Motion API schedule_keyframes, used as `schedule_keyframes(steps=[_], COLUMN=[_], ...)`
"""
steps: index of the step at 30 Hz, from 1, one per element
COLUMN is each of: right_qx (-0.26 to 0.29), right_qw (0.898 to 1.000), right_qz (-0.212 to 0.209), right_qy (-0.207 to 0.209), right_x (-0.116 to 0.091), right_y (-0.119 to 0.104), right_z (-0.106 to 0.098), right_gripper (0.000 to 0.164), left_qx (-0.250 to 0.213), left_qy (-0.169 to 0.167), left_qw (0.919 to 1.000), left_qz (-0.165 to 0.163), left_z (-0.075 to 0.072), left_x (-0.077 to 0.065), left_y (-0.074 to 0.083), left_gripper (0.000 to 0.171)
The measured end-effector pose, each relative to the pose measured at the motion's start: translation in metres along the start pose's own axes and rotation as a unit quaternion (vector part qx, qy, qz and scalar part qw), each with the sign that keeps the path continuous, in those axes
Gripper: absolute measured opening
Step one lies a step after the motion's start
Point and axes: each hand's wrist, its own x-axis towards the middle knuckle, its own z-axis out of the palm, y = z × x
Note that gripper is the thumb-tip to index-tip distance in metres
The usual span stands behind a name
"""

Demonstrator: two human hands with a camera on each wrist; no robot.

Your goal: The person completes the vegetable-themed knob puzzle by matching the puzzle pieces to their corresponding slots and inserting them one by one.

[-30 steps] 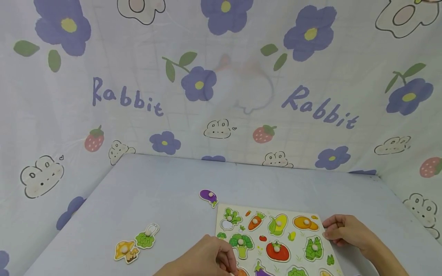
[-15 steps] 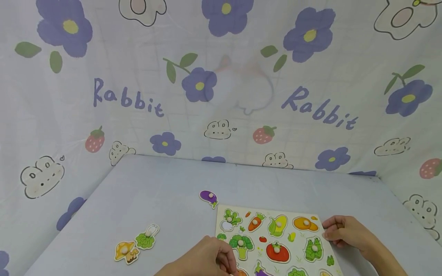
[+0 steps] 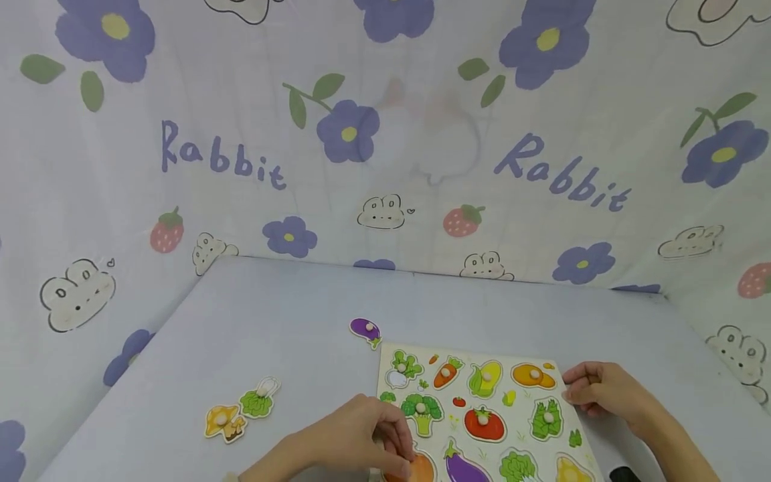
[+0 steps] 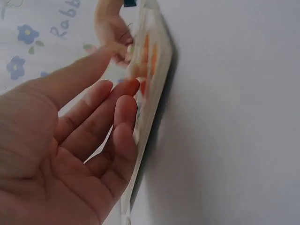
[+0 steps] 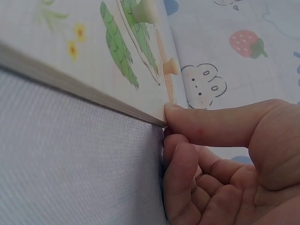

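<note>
A wooden knob puzzle board [image 3: 442, 435] with vegetable pictures lies on the table. My left hand [image 3: 361, 432] is over its lower left, thumb and bent fingers at the orange pumpkin piece [image 3: 424, 468], whose knob is hidden. In the left wrist view a gap shows between thumb and loosely bent fingers [image 4: 124, 110], and nothing is visible in it. My right hand [image 3: 614, 395] pinches the board's right edge, thumb [image 5: 206, 126] on top and fingers below. Knobbed pieces sit in the board, among them broccoli [image 3: 421, 416], tomato [image 3: 484, 426] and corn [image 3: 485, 380].
An eggplant piece [image 3: 364, 329] lies loose beyond the board's upper left corner. Farther left, a mushroom piece [image 3: 219, 422] and a cabbage piece [image 3: 258, 402] lie side by side. A dark object [image 3: 623, 474] shows at the bottom right. Printed cloth [image 3: 385, 167] walls the table's back.
The head view has tilted slightly down, so more of the pumpkin piece and the board's lower pictures shows. Both hands stay in nearly the same place on the board.
</note>
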Motion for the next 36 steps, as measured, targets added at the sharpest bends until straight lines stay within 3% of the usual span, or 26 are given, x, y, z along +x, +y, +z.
schedule_keyframes(steps=[3, 7, 10, 13, 17, 20, 27, 36], right_qx=[-0.002, -0.001, -0.001, 0.0, 0.003, 0.004, 0.003, 0.001], right_qw=[1.0, 1.0, 1.0, 1.0, 1.0, 1.0, 1.0, 1.0], right_qz=[-0.001, 0.002, 0.002, 0.003, 0.006, 0.007, 0.003, 0.003], right_qy=[0.0, 0.001, 0.004, 0.007, 0.005, 0.003, 0.003, 0.005], right_x=[0.0, 0.0, 0.001, 0.002, 0.001, 0.0, 0.0, -0.003], right_y=[-0.002, -0.001, -0.001, -0.001, -0.001, -0.001, 0.0, -0.003], right_z=[-0.002, -0.001, -0.001, -0.002, -0.002, -0.002, -0.002, -0.001], right_gripper=[0.035, 0.034, 0.034, 0.034, 0.034, 0.034, 0.034, 0.034], left_qx=[0.032, 0.066, 0.073, 0.068, 0.062, 0.054, 0.056, 0.066], left_qy=[0.027, 0.128, 0.219, 0.3, 0.365, 0.379, 0.378, 0.345], left_qw=[0.9991, 0.989, 0.9717, 0.9494, 0.9265, 0.9207, 0.9207, 0.934], left_qz=[-0.002, -0.032, -0.051, -0.062, -0.068, -0.075, -0.078, -0.063], left_z=[-0.018, -0.047, -0.07, -0.085, -0.09, -0.088, -0.087, -0.091], left_x=[0.003, 0.01, 0.019, 0.03, 0.045, 0.055, 0.07, 0.074], left_y=[0.0, -0.009, -0.021, -0.03, -0.038, -0.043, -0.053, -0.061], left_gripper=[0.009, 0.012, 0.016, 0.018, 0.018, 0.018, 0.016, 0.013])
